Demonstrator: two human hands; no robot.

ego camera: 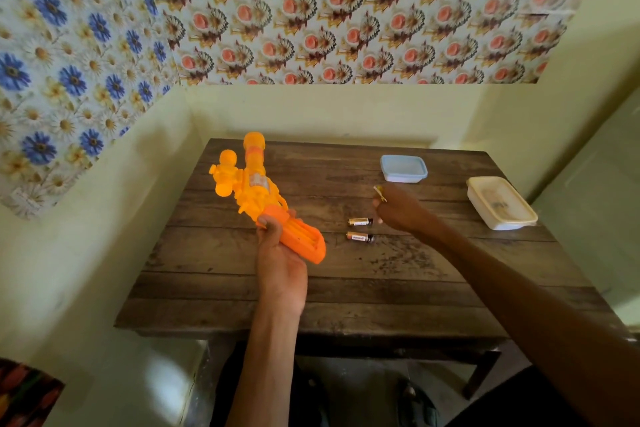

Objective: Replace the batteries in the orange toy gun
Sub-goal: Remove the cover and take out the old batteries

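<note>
My left hand (280,253) grips the orange toy gun (258,191) by its handle, held above the left part of the wooden table (346,288), barrel pointing away. The handle's battery slot faces up and looks uncovered. Two batteries (360,221) (360,237) lie side by side on the table just right of the gun. My right hand (398,208) hovers over the table beyond them, pinching a small yellowish object (380,192) between its fingertips; what it is I cannot tell.
A light blue lidded box (403,168) sits at the back of the table. A white lidded container (500,203) stands at the right edge. Walls close in behind and on the left.
</note>
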